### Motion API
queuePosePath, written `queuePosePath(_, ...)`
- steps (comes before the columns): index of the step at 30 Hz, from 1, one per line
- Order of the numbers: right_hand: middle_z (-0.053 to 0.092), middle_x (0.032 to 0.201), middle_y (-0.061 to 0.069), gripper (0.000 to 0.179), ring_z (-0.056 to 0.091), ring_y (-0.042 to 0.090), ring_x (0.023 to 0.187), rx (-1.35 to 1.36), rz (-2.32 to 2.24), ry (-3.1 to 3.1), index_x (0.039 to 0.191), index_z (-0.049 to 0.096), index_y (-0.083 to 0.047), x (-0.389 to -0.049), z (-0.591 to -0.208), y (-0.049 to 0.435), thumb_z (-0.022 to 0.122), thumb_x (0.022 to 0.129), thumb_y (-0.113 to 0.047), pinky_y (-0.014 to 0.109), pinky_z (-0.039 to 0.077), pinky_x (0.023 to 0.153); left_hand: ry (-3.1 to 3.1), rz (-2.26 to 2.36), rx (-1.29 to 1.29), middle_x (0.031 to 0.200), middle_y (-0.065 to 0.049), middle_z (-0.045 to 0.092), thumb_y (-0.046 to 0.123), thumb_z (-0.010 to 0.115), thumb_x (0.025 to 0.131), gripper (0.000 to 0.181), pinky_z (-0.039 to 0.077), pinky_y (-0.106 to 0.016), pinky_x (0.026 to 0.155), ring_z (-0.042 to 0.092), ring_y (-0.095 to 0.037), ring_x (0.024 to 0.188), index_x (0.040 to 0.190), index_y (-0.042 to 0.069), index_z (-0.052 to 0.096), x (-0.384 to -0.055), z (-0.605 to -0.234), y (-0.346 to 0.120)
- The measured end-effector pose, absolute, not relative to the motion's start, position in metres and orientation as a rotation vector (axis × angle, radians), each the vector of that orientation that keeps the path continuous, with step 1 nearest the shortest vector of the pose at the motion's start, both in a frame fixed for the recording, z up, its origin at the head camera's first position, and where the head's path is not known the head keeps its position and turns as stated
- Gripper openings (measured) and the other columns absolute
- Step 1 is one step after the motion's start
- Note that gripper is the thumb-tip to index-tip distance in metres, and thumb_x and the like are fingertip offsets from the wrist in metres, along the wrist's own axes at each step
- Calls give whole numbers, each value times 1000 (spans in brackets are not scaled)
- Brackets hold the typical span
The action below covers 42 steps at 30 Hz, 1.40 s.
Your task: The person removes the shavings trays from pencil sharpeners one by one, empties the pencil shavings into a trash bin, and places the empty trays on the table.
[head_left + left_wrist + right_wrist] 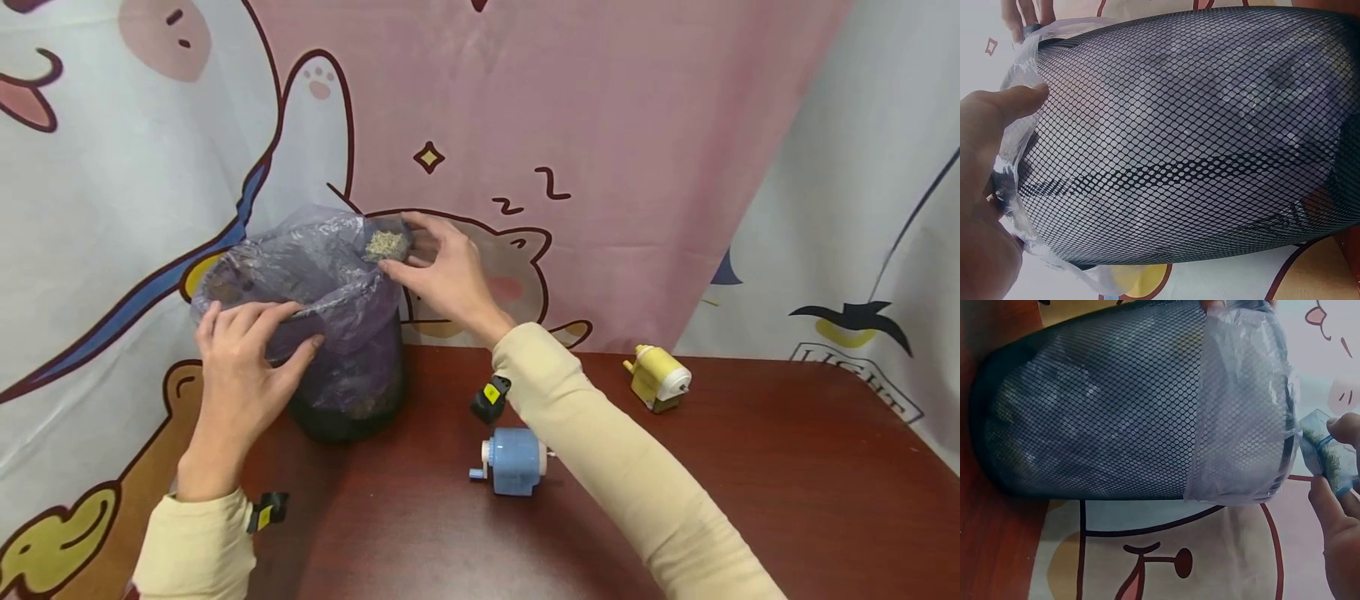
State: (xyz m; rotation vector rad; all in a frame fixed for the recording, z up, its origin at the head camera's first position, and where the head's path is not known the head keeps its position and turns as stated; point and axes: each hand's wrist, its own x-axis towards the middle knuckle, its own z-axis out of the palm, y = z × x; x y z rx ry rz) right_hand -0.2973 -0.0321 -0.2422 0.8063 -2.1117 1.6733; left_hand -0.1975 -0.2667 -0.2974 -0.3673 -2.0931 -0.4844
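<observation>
A black mesh wastebasket (348, 375) stands on the table, lined with a thin purple plastic bag (307, 254) folded over its rim. My left hand (243, 354) grips the near rim through the bag, fingers over the edge and thumb outside, as the left wrist view shows with the mesh wall (1179, 119) alongside. Over the far right rim, my right hand (453, 271) holds a small clear bluish shavings container (1320, 447) between thumb and fingers. Pale pencil shavings (386, 245) lie inside it, and it is tilted toward the basket's mouth.
A blue crank pencil sharpener (516, 461) sits on the reddish-brown table (405, 533), below the right forearm. Farther right is a yellow pencil sharpener (658, 377). A printed cartoon cloth (600, 117) hangs close behind the wastebasket and along the left.
</observation>
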Motion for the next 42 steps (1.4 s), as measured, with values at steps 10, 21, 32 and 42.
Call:
queuePosePath(10,56,141,14,63,66,23,121,914,1400,-2162,144,55,-2,-310,-233,-48,80,87,-9,18,53,96,-2110,-501,-359,108,-23,66,10,87,80,41,13,-70,120,52,-45,110,117,2,71,-196,-295,-262)
queuePosePath(21,55,144,15,60,60,24,127,1026,1046,-2157,144,56,-2,-310,-229,-51,78,89,-10,26,51,103,-2134,-519,-344,107,-24,66,9,86,80,39,12,-70,120,51,-45,109,115,1,71,-195,-291,-259)
queuePosePath(32,50,149,13,59,58,22,131,1106,692,-2199,148,53,-6,-306,-217,-54,73,93,-8,29,49,107,-2140,-530,-331,106,-24,66,9,86,80,38,12,-70,120,51,-45,109,114,1,71,-194,-289,-259)
queuePosePath(42,46,155,15,57,52,27,140,1120,380,-2252,152,48,-8,-302,-208,-59,66,98,-9,32,46,112,-2141,-540,-333,106,-24,66,10,86,81,37,12,-70,120,51,-45,109,114,1,71,-193,-289,-259)
